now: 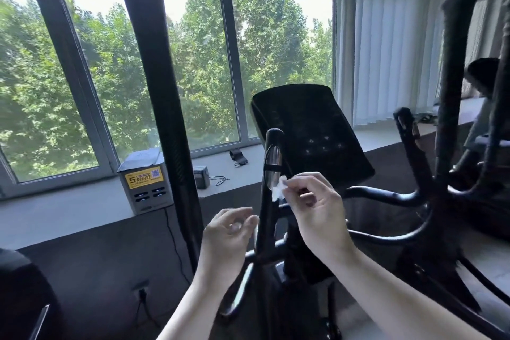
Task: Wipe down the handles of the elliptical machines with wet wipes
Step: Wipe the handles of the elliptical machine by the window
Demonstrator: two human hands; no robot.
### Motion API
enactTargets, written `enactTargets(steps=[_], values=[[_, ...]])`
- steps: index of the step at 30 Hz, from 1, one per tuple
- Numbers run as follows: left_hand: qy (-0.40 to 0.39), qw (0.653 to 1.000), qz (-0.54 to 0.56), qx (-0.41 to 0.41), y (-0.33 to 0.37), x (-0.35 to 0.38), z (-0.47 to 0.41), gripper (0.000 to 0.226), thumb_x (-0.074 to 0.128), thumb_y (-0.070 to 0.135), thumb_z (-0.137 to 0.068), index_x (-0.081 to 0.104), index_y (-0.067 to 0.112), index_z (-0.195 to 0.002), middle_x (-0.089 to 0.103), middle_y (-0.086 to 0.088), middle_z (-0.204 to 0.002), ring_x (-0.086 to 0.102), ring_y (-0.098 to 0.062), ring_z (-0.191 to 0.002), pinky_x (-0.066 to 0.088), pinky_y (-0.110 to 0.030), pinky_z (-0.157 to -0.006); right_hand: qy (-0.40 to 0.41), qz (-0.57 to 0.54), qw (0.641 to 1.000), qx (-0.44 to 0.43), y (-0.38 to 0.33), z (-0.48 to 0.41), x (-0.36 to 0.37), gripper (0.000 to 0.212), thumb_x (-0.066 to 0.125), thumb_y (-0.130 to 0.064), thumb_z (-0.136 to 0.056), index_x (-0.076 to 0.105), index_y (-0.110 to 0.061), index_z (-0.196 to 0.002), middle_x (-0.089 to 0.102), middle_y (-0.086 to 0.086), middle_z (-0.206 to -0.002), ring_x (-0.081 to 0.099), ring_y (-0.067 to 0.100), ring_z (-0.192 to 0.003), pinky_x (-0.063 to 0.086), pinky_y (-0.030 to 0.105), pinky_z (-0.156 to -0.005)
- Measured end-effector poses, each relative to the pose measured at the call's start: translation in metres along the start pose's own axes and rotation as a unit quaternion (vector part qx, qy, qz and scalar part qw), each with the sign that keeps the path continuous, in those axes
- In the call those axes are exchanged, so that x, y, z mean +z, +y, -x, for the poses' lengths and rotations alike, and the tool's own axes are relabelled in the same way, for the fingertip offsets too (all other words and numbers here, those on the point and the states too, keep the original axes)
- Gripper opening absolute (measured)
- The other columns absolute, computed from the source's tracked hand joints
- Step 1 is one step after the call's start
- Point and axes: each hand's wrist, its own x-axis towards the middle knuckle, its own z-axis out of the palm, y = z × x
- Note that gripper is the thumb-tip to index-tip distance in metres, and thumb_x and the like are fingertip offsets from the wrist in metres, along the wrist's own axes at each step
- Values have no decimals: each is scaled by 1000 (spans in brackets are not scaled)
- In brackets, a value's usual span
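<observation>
The right hand (314, 204) pinches a small crumpled white wet wipe (278, 188) between thumb and fingertips and holds it against the short black inner handle with a shiny metal sensor plate (271, 165) — the wipe touches the handle just below the plate, on its right side. The left hand (230, 232) hovers just to the left of the same handle, lower down, fingers loosely curled and gripping nothing; its fingertips are close to the bar, but whether they touch it cannot be told.

Behind the handle rises the black tilted console of the elliptical machine (311, 132), its face dark with a few faint symbols. To the left stands a tall black foam-covered moving handle (162, 107), reaching up past the window frame. On the right, two more long dark upright handles (455, 85) and curved black tubes cross the view.

Beyond the machine runs a pale grey window ledge (69, 210). On it stands a grey power-bank rental box with a yellow label (145, 182), a black cable hanging from it down to a wall socket (142, 288). Nearby on the ledge lie a small dark box (201, 176) and a black strap-like item (238, 157). Large dark-framed windows (226, 63) show green trees, and white vertical blinds (386, 50) hang to the right.
</observation>
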Motion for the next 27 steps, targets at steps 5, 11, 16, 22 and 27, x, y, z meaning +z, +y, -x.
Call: enactTargets(steps=[5, 11, 16, 22, 27], values=[[-37, 999, 11, -27, 1, 3, -1, 10, 81, 23, -87, 81, 25, -96, 69, 13, -63, 59, 1, -49, 43, -12, -46, -13, 61, 995, -80, 21, 11, 23, 8, 77, -16, -90, 78, -20, -97, 60, -12, -107, 69, 17, -95, 59, 25, -81], [-43, 998, 33, -14, 0, 2, -5, 5, 80, 18, -88, 81, 22, -91, 67, 2, -61, 53, -7, -45, 38, -15, -38, -54, 101, 985, -129, 38, 39, 18, 12, 70, -15, -95, 75, -25, -98, 59, -22, -107, 69, 11, -96, 59, 23, -81], [-34, 999, 25, -20, -3, 3, -7, 7, 82, 19, -87, 82, 26, -87, 68, 5, -62, 53, -9, -49, 37, -14, -41, -133, 81, 986, -58, 47, 57, 1, 22, 75, 9, -88, 76, -14, -89, 62, -20, -100, 71, 2, -95, 58, 17, -81], [-38, 998, 34, -36, -3, 4, -6, 5, 80, 22, -88, 81, 26, -89, 61, 4, -56, 46, -21, -52, 35, -21, -37, -21, 56, 995, -74, 10, 2, 6, 14, 78, 0, -89, 72, -11, -95, 61, -3, -101, 64, 15, -81, 50, 15, -74], [-38, 998, 26, -38, -5, 3, -6, 3, 81, 27, -88, 81, 29, -91, 55, -7, -58, 46, -24, -53, 35, -23, -37, -28, 52, 995, -76, 29, 20, 18, 13, 76, 3, -90, 76, -8, -95, 61, -6, -98, 64, 5, -80, 49, 11, -73]])
